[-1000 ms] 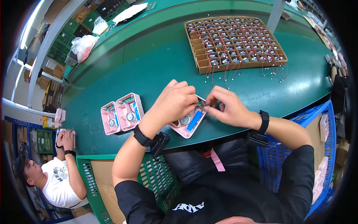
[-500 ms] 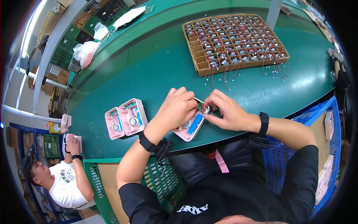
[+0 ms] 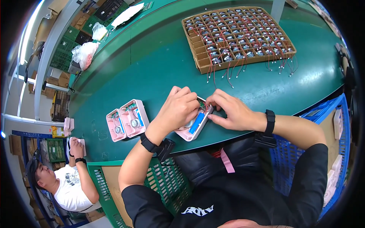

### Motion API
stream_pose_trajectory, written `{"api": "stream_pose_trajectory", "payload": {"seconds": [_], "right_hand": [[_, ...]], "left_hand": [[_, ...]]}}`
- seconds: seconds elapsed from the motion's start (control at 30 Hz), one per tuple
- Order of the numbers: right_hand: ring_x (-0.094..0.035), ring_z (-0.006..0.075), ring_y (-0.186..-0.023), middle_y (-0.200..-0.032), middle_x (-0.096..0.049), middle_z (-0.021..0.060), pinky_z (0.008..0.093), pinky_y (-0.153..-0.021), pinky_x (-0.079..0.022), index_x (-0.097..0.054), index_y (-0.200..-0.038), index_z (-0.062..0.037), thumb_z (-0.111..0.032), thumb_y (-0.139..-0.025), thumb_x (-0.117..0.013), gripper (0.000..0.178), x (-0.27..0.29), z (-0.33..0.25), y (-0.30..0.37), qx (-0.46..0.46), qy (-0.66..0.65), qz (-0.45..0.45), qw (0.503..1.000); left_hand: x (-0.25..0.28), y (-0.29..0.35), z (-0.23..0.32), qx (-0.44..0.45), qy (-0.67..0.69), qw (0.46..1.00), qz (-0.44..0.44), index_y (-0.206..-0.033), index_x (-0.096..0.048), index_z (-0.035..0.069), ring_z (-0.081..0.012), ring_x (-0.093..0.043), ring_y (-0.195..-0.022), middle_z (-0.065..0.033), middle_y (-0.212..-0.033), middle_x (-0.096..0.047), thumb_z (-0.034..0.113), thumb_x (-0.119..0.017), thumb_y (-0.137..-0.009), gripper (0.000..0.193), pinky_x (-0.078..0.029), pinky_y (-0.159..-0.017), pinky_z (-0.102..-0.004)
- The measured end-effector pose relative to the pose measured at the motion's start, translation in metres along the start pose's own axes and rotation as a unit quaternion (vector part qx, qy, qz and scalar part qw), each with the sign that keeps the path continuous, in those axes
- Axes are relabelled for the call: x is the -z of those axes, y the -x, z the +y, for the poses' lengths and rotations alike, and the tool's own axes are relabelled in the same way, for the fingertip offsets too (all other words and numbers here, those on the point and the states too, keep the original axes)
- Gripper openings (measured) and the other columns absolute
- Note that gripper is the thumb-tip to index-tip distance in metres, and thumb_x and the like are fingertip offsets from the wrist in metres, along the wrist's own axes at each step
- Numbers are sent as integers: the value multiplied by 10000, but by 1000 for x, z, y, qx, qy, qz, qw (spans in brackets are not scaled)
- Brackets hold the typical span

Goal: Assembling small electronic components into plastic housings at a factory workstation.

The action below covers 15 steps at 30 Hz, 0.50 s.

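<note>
A pink plastic housing lies tilted on the bench before me, its inside facing up. In it are a blue battery, a green circuit board, thin red wires and a round silver part half hidden under my left hand. My left hand is closed over the housing's left side, fingertips bent down inside. With thumb and forefinger, my right hand grips the upper right corner beside the wires; its fingertips partly hide the wires. To the left, two similar pink housings rest side by side with batteries and round speakers inside.
A divided cardboard tray of speakers with dangling red leads stands at the back right. A green crate and a blue crate flank me below the bench's front edge. At far left a co-worker handles a pale part.
The view has shifted slightly. My right fingertips have drawn from the wires inside toward the housing's corner, and a pale loop there no longer shows. My left hand keeps its hold.
</note>
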State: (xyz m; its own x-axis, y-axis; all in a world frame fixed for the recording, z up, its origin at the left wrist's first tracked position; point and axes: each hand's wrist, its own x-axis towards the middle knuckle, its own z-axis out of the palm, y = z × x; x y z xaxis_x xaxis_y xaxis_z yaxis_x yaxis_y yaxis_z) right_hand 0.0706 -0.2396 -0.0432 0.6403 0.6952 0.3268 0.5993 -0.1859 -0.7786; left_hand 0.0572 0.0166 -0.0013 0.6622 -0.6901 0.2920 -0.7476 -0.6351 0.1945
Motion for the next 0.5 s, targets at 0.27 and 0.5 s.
{"api": "stream_pose_trajectory", "payload": {"seconds": [0.27, 0.5], "right_hand": [[-665, 260, -927, -1076, -591, 117, 379, -821, -578, -602, -1255, -37, -127, -933, -784, 380, -2, 2, 1, 5, -4, -5, 1000], [-701, 326, -1037, -1159, -608, 127, 437, -861, -602, -582, -1263, -66, -144, -925, -768, 393, -4, 3, 4, 4, 29, -12, 999]], "left_hand": [[0, 2, -3, 23, 68, 997, -12, -898, -770, 85, -236, -572, -890, -35, -844, -566, 121, -819, -798, 117, -438, -846, -387], [0, -1, 11, -5, -54, 998, -29, -902, -761, 69, -240, -570, -928, -40, -878, -573, 108, -784, -807, 105, -435, -843, -391]]}}
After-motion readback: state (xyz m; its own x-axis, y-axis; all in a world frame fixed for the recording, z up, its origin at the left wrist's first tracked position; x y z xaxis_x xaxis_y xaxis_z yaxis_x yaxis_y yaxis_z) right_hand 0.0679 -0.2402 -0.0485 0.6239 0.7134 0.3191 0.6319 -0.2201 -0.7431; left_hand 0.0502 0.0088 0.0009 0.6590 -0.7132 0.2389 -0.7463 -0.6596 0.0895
